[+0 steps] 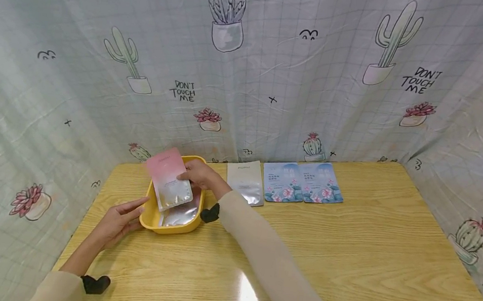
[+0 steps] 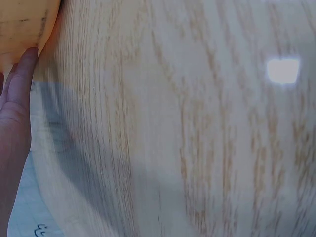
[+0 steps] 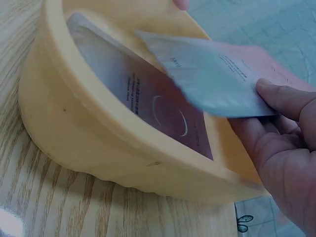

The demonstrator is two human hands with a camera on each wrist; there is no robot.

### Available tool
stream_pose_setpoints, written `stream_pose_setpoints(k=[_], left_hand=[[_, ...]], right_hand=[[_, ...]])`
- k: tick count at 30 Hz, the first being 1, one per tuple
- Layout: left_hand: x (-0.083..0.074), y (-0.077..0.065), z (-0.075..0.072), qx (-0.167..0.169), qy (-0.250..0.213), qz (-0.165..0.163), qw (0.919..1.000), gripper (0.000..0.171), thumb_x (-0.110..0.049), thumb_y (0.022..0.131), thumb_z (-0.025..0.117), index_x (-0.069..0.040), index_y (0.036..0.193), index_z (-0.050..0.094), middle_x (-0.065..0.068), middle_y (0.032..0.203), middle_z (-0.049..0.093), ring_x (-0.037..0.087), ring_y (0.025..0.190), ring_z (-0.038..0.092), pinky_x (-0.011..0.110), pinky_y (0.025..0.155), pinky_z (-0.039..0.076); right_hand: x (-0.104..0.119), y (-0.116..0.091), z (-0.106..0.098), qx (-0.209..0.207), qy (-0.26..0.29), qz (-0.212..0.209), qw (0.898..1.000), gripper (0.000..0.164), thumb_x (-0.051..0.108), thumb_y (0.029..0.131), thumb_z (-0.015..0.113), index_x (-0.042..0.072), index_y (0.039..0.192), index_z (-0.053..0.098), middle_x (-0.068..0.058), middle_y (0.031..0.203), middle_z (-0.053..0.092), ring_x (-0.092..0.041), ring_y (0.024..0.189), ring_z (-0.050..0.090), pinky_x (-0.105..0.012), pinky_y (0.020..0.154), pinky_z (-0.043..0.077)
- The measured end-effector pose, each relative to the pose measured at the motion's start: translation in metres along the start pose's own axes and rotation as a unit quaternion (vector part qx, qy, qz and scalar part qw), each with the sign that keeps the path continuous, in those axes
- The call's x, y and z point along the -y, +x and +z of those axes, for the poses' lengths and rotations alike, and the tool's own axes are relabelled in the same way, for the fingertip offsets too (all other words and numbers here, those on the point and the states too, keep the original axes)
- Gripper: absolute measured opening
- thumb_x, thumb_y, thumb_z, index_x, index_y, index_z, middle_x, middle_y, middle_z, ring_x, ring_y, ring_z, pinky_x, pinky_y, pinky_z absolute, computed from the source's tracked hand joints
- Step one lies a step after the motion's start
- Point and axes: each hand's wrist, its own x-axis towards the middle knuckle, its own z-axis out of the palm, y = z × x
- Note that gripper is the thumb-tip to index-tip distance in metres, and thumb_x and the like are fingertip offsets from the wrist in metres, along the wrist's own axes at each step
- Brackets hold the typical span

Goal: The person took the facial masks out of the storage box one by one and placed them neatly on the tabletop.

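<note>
A pink-and-silver sheet mask packet (image 1: 171,180) is pinched in my right hand (image 1: 199,173), thumb on top and fingers beneath in the right wrist view. It is held tilted over a yellow plastic basket (image 1: 169,231). Inside the basket lies another mask packet (image 3: 140,89), reddish and silver with printed text, partly covered by the held one in the head view. My left hand (image 1: 119,221) touches the basket's left side with its fingers extended; in the left wrist view its fingers (image 2: 24,74) lie along the outer wall.
Right of the basket, a cream-and-silver packet (image 1: 244,180) lies at the back of the wooden table (image 1: 345,261). Two blue floral packets (image 1: 282,181) lie beside it, side by side. A cactus-print curtain (image 1: 268,74) hangs behind and along both sides.
</note>
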Motion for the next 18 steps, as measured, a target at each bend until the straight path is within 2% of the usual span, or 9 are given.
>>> stream_pose_setpoints(k=[4, 6, 10, 14, 16, 18], left_hand=[[0.0, -0.001, 0.0, -0.004, 0.0, -0.003, 1.0, 0.053, -0.009, 0.109, 0.048, 0.002, 0.157, 0.03, -0.008, 0.144, 0.048, 0.015, 0.124, 0.061, 0.037, 0.097, 0.056], [0.0, -0.001, 0.0, -0.01, 0.004, -0.01, 0.9999, 0.053, -0.011, 0.109, 0.049, 0.001, 0.157, 0.03, -0.006, 0.146, 0.046, 0.014, 0.124, 0.061, 0.036, 0.097, 0.056], [0.0, -0.001, 0.0, -0.015, 0.012, -0.012, 0.9997, 0.056, -0.013, 0.108, 0.051, 0.002, 0.158, 0.029, -0.009, 0.144, 0.048, 0.012, 0.121, 0.062, 0.035, 0.097, 0.056], [-0.001, 0.0, 0.0, -0.018, 0.013, -0.008, 0.9997, 0.056, -0.012, 0.108, 0.052, 0.003, 0.157, 0.029, -0.014, 0.138, 0.053, 0.011, 0.12, 0.063, 0.034, 0.095, 0.057], [-0.001, 0.0, 0.0, -0.02, 0.014, -0.01, 0.9997, 0.056, -0.012, 0.108, 0.052, 0.003, 0.157, 0.03, -0.014, 0.138, 0.053, 0.011, 0.12, 0.063, 0.034, 0.095, 0.057], [-0.001, 0.0, 0.001, -0.018, 0.012, -0.01, 0.9997, 0.055, -0.012, 0.108, 0.052, 0.003, 0.156, 0.03, -0.014, 0.137, 0.054, 0.011, 0.12, 0.063, 0.035, 0.095, 0.057]], right_hand=[[-0.001, 0.0, 0.001, -0.006, -0.012, -0.015, 1.0, 0.014, -0.003, 0.1, 0.061, -0.012, 0.106, 0.069, -0.011, 0.087, 0.068, -0.017, 0.075, 0.066, -0.027, 0.067, 0.06], [-0.002, -0.001, 0.0, -0.01, -0.043, -0.026, 0.999, 0.012, -0.001, 0.1, 0.062, -0.01, 0.1, 0.069, -0.008, 0.081, 0.065, -0.014, 0.071, 0.061, -0.022, 0.062, 0.055], [-0.004, -0.005, -0.009, -0.007, -0.098, -0.039, 0.994, 0.012, 0.002, 0.1, 0.064, -0.006, 0.095, 0.07, -0.005, 0.076, 0.061, -0.012, 0.065, 0.055, -0.02, 0.057, 0.049], [-0.002, -0.008, -0.018, 0.004, -0.145, -0.048, 0.988, 0.017, 0.006, 0.1, 0.065, -0.002, 0.086, 0.067, -0.002, 0.064, 0.051, -0.011, 0.054, 0.046, -0.026, 0.053, 0.047], [0.0, -0.009, -0.02, 0.003, -0.186, -0.057, 0.981, 0.023, 0.009, 0.099, 0.068, 0.001, 0.078, 0.063, -0.001, 0.059, 0.045, -0.013, 0.048, 0.044, -0.033, 0.053, 0.052], [0.003, -0.009, -0.022, -0.002, -0.232, -0.067, 0.97, 0.024, 0.011, 0.097, 0.071, 0.002, 0.075, 0.064, -0.003, 0.058, 0.05, -0.017, 0.047, 0.051, -0.043, 0.061, 0.058]])
